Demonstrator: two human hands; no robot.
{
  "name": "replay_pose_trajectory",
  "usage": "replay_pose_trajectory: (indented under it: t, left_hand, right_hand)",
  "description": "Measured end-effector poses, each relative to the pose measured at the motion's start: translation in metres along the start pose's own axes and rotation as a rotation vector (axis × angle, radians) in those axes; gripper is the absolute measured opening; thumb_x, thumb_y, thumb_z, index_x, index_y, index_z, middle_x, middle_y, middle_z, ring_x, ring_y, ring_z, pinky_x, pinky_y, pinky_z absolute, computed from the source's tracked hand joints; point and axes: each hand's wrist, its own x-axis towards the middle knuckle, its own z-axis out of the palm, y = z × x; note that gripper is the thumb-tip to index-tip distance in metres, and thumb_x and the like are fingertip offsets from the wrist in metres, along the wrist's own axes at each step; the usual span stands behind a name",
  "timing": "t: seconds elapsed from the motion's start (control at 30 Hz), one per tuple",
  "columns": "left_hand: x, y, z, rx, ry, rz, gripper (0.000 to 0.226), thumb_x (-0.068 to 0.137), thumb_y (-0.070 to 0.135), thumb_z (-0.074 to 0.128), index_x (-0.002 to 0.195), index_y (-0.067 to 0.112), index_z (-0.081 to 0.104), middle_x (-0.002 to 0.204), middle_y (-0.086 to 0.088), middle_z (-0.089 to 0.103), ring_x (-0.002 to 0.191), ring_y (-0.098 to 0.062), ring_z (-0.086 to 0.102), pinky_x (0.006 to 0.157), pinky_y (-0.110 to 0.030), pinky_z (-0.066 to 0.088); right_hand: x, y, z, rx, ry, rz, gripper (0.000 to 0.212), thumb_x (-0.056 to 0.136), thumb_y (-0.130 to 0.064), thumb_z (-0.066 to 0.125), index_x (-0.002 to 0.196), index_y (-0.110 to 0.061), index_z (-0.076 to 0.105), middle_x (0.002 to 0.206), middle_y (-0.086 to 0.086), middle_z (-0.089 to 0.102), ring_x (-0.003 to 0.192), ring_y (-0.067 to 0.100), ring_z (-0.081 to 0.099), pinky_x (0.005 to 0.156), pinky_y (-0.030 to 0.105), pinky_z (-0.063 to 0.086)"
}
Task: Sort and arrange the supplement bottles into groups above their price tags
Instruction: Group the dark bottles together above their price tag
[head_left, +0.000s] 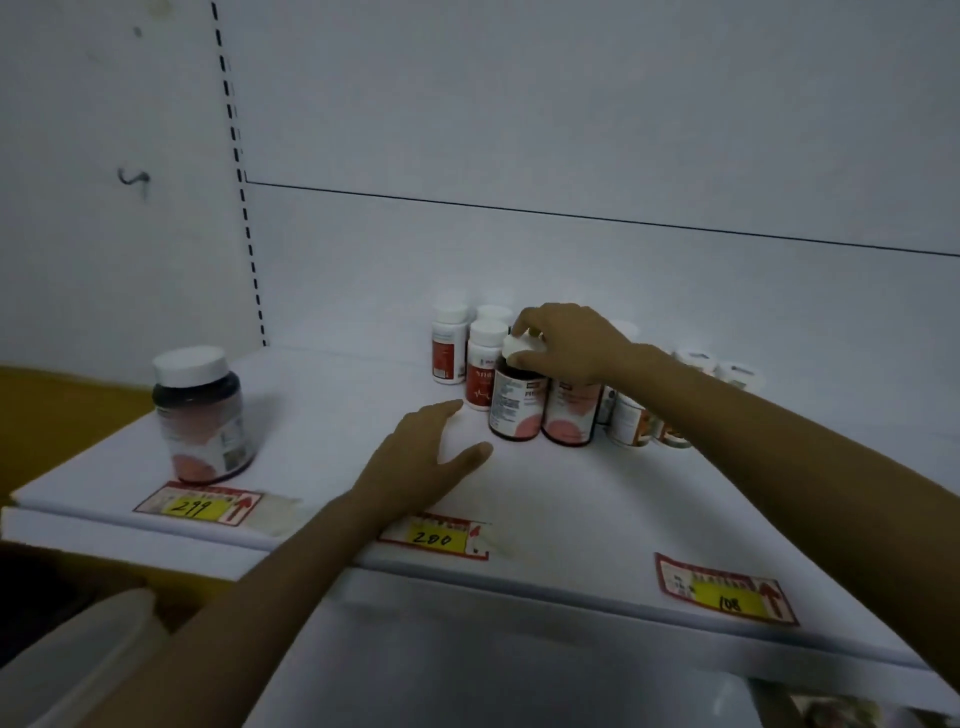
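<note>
A dark bottle with a white cap stands alone above the 299 price tag. Two more dark bottles stand side by side mid-shelf; my right hand grips the white cap of the left one, and the other touches it on the right. Three small white bottles with red labels cluster behind them. My left hand rests flat on the shelf, fingers apart, holding nothing, just above the 200 tag. Several white bottles with orange labels sit partly hidden behind my right forearm.
The 108 price tag sits at the front right of the white shelf. A white back panel rises behind the bottles, with a slotted upright at the left. A pale container lies below left.
</note>
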Motion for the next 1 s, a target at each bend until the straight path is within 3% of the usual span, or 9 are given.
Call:
replay_pose_trajectory:
  t: [0.3,0.4,0.5,0.63,0.77,0.87,1.0]
  left_hand:
    - [-0.009,0.013,-0.004,0.074,0.085,-0.023,0.073,0.082,0.062,0.049,0.143,0.030,0.026,0.151,0.005,0.033,0.135,-0.014,0.034,0.110,-0.036,0.032]
    - [-0.014,0.027,-0.014,-0.081,0.120,0.031,0.075,0.077,0.064,0.051,0.141,0.031,0.030,0.146,0.006,0.040,0.130,-0.013,0.042,0.106,-0.033,0.037]
    - [-0.023,0.047,-0.021,-0.349,0.152,0.047,0.073,0.070,0.055,0.067,0.131,0.031,0.036,0.125,0.007,0.057,0.105,-0.007,0.059,0.087,-0.023,0.051]
    - [-0.034,0.050,-0.019,-0.551,0.238,0.025,0.068,0.067,0.045,0.073,0.126,0.027,0.043,0.114,0.005,0.061,0.095,-0.011,0.065,0.078,-0.028,0.058]
    - [-0.044,0.044,-0.024,-0.669,0.222,0.025,0.059,0.071,0.038,0.070,0.123,0.023,0.047,0.107,0.004,0.062,0.090,-0.010,0.066,0.073,-0.025,0.058]
    - [-0.050,0.041,-0.030,-0.765,0.246,-0.010,0.052,0.082,0.026,0.067,0.123,0.025,0.036,0.109,0.004,0.059,0.093,-0.011,0.064,0.075,-0.022,0.056]
    - [-0.056,0.035,-0.038,-0.717,0.297,-0.012,0.040,0.090,0.023,0.055,0.120,0.024,0.028,0.107,0.007,0.052,0.092,-0.006,0.059,0.067,-0.007,0.050]
  right_hand:
    - [-0.023,-0.017,-0.001,0.166,0.191,-0.056,0.042,0.081,-0.041,0.066,0.114,-0.015,0.063,0.108,0.007,0.060,0.098,0.022,0.056,0.090,0.034,0.040]
    - [-0.034,-0.026,-0.016,0.401,0.275,-0.040,0.033,0.079,-0.038,0.069,0.103,-0.016,0.070,0.101,0.001,0.068,0.091,0.016,0.061,0.083,0.032,0.049]
    - [-0.041,-0.034,-0.028,0.664,0.295,0.008,0.022,0.078,-0.035,0.070,0.090,-0.017,0.074,0.090,-0.006,0.072,0.079,0.007,0.065,0.072,0.027,0.054]
    - [-0.048,-0.043,-0.025,0.875,0.323,0.032,0.020,0.080,-0.036,0.071,0.091,-0.019,0.071,0.090,-0.008,0.070,0.079,0.006,0.066,0.068,0.022,0.054]
    - [-0.052,-0.047,-0.008,1.219,0.218,0.106,0.037,0.083,-0.038,0.067,0.115,-0.023,0.060,0.107,0.000,0.065,0.095,0.014,0.065,0.084,0.033,0.055]
    - [-0.057,-0.056,0.007,1.365,0.046,0.160,0.056,0.082,-0.044,0.065,0.130,-0.020,0.050,0.114,0.006,0.065,0.100,0.020,0.066,0.087,0.038,0.055]
    - [-0.066,-0.081,0.026,1.525,-0.205,0.104,0.058,0.075,-0.038,0.066,0.128,-0.020,0.049,0.118,0.005,0.065,0.103,0.021,0.065,0.086,0.040,0.056]
